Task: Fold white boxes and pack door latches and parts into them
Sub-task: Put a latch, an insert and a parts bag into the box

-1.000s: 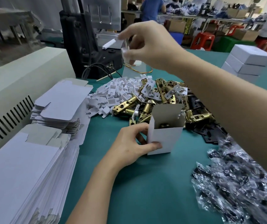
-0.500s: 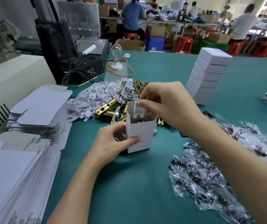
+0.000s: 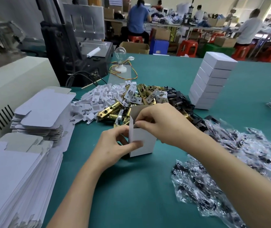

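Left hand (image 3: 115, 145) grips the upright white box (image 3: 142, 140) at its near corner while right hand (image 3: 161, 123) pinches at its open top. Best to hold it square and tuck gently, avoiding creases.

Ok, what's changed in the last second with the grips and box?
The right grip came down from above the latch pile, carried a white insert into the white box, and now pinches its top rim; the insert no longer shows. The left grip still holds the box upright.

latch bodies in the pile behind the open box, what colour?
Shiny brass-gold latch bodies; the head view, the only one, shows them clearly.
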`<state>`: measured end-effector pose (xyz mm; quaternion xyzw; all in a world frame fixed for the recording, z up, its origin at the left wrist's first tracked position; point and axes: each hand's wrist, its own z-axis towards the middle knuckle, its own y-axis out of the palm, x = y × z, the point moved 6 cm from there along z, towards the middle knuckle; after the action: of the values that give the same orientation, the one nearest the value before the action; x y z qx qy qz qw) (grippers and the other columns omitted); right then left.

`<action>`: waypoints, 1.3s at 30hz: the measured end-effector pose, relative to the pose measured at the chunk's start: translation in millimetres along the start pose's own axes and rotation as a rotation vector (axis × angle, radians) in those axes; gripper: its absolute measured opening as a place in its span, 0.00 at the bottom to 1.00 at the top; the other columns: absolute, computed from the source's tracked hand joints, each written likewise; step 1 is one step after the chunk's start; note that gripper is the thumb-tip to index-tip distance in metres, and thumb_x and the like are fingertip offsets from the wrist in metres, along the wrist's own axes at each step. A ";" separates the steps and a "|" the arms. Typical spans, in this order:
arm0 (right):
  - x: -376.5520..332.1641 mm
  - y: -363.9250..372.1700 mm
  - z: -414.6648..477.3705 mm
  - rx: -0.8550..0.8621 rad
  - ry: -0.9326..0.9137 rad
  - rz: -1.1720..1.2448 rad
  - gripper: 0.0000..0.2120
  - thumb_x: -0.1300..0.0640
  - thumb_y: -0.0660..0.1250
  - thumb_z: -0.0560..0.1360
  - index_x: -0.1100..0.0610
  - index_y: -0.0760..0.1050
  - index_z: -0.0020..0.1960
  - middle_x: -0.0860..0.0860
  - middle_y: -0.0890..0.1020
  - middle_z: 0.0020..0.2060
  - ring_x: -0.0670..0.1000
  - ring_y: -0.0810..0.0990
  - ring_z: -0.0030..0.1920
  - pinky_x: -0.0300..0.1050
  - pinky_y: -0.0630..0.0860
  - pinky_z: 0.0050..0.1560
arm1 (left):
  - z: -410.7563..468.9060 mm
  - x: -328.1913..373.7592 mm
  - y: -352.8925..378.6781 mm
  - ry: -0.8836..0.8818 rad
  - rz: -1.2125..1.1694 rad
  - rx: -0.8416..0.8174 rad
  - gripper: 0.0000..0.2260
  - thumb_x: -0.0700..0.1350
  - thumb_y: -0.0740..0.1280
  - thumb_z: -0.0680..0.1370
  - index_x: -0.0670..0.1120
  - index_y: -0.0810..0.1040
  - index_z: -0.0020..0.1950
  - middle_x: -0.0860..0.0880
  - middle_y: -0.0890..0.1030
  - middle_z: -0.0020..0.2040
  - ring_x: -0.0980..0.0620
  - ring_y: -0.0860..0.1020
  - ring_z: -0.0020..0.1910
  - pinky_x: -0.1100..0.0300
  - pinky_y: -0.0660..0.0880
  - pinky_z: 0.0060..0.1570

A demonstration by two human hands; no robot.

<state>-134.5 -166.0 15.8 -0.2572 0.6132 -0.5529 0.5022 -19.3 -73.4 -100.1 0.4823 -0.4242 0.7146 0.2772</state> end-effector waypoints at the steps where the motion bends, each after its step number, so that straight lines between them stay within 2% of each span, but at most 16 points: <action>1: -0.4 0.0 -0.7 0.000 -0.004 -0.021 0.08 0.50 0.66 0.82 0.47 0.85 0.53 0.43 0.84 0.43 0.30 0.74 0.30 0.43 0.71 0.37 | 0.2 -0.6 -0.2 -0.003 0.003 -0.002 0.14 0.54 0.81 0.72 0.59 0.85 0.56 0.54 0.85 0.46 0.54 0.80 0.36 0.61 0.78 0.38; 3: -1.2 0.2 -2.2 0.004 -0.026 -0.032 0.09 0.51 0.65 0.83 0.46 0.85 0.55 0.43 0.85 0.44 0.33 0.75 0.26 0.46 0.77 0.42 | 0.8 -2.0 -0.8 -0.010 0.003 -0.003 0.14 0.53 0.81 0.72 0.59 0.85 0.56 0.54 0.85 0.46 0.54 0.80 0.36 0.60 0.78 0.38; 5: 0.4 -4.2 -3.3 0.058 -0.049 0.071 0.09 0.55 0.65 0.83 0.47 0.84 0.55 0.41 0.84 0.41 0.40 0.79 0.25 0.47 0.80 0.43 | 0.9 -3.1 -1.3 -0.018 -0.006 -0.002 0.14 0.53 0.81 0.71 0.61 0.85 0.55 0.54 0.85 0.47 0.54 0.80 0.36 0.56 0.79 0.39; 9: 36.8 -41.6 -7.2 0.415 0.054 0.403 0.12 0.63 0.66 0.81 0.50 0.84 0.52 0.46 0.86 0.39 0.48 0.82 0.25 0.42 0.78 0.33 | 0.4 -4.4 -1.8 -0.034 -0.005 -0.004 0.16 0.57 0.79 0.69 0.62 0.85 0.56 0.55 0.85 0.48 0.55 0.81 0.36 0.59 0.79 0.40; 11: 66.7 -56.7 -9.2 0.545 0.154 0.331 0.12 0.63 0.64 0.81 0.49 0.83 0.52 0.45 0.86 0.38 0.46 0.82 0.26 0.41 0.79 0.33 | 0.1 -4.4 -1.4 -0.034 0.001 -0.015 0.17 0.58 0.78 0.69 0.62 0.85 0.57 0.55 0.85 0.49 0.54 0.81 0.37 0.59 0.79 0.41; 13: 94.4 -54.3 -6.9 0.468 0.276 0.159 0.11 0.61 0.63 0.82 0.48 0.82 0.52 0.43 0.86 0.38 0.45 0.83 0.29 0.44 0.81 0.38 | -0.5 -3.9 -1.4 -0.033 -0.010 -0.023 0.18 0.59 0.78 0.68 0.61 0.85 0.57 0.54 0.85 0.50 0.54 0.81 0.37 0.60 0.79 0.41; 16: 124.9 -25.1 -3.7 0.132 0.405 -0.141 0.10 0.58 0.65 0.81 0.48 0.84 0.52 0.44 0.86 0.43 0.49 0.84 0.43 0.47 0.81 0.48 | -0.8 -2.6 0.0 -0.022 -0.034 -0.042 0.19 0.59 0.78 0.68 0.59 0.86 0.57 0.53 0.86 0.50 0.54 0.80 0.38 0.63 0.78 0.41; 19: 138.2 1.2 -8.5 -0.071 0.454 -0.332 0.05 0.49 0.71 0.79 0.48 0.84 0.52 0.48 0.86 0.48 0.53 0.82 0.49 0.46 0.78 0.46 | -0.6 -3.2 3.5 -0.016 -0.052 -0.070 0.17 0.57 0.79 0.68 0.58 0.86 0.56 0.53 0.86 0.49 0.53 0.80 0.39 0.63 0.77 0.42; 25: 137.2 22.2 -11.9 -0.072 0.414 -0.493 0.14 0.43 0.76 0.73 0.51 0.81 0.51 0.49 0.83 0.45 0.55 0.82 0.47 0.43 0.70 0.37 | -0.4 -4.8 3.9 -0.010 -0.051 -0.069 0.18 0.59 0.78 0.68 0.60 0.86 0.57 0.53 0.85 0.50 0.53 0.80 0.39 0.65 0.77 0.43; 28: 134.1 24.7 -11.9 -0.067 0.388 -0.576 0.10 0.48 0.72 0.76 0.54 0.82 0.50 0.51 0.84 0.45 0.57 0.83 0.47 0.45 0.76 0.39 | -0.5 -5.2 4.2 -0.010 -0.038 -0.072 0.18 0.59 0.78 0.68 0.60 0.86 0.58 0.53 0.85 0.51 0.53 0.80 0.39 0.60 0.80 0.44; 31: 131.2 12.7 -12.9 -0.008 0.362 -0.594 0.07 0.52 0.67 0.77 0.54 0.82 0.49 0.51 0.84 0.43 0.57 0.82 0.45 0.45 0.75 0.38 | -1.0 -5.6 4.4 -0.016 -0.040 -0.069 0.19 0.60 0.78 0.69 0.60 0.86 0.58 0.52 0.85 0.51 0.50 0.80 0.40 0.54 0.81 0.46; 34: 125.0 -12.8 -11.7 0.082 0.333 -0.434 0.07 0.50 0.68 0.79 0.52 0.82 0.49 0.48 0.84 0.42 0.55 0.82 0.46 0.45 0.74 0.41 | -1.1 -5.2 4.0 -0.020 -0.031 -0.067 0.19 0.61 0.78 0.68 0.60 0.85 0.58 0.53 0.85 0.51 0.50 0.81 0.41 0.58 0.80 0.45; 37: 115.3 -39.1 -14.3 0.143 0.327 0.001 0.06 0.50 0.72 0.78 0.50 0.82 0.44 0.44 0.84 0.38 0.48 0.83 0.42 0.45 0.76 0.43 | -0.9 -4.3 4.0 -0.022 -0.038 -0.062 0.18 0.61 0.78 0.67 0.59 0.86 0.56 0.53 0.85 0.50 0.47 0.81 0.41 0.63 0.78 0.43; 39: 104.4 -48.3 -17.2 0.174 0.323 0.354 0.05 0.54 0.72 0.79 0.54 0.83 0.45 0.48 0.87 0.38 0.48 0.86 0.39 0.44 0.81 0.42 | -1.4 -3.2 3.8 -0.025 -0.037 -0.059 0.18 0.61 0.78 0.67 0.58 0.86 0.55 0.53 0.85 0.49 0.45 0.81 0.42 0.63 0.77 0.43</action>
<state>-199.5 -262.1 24.4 -0.0100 0.6709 -0.5409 0.5071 -21.7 -74.0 -104.6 0.4906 -0.4395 0.6904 0.2990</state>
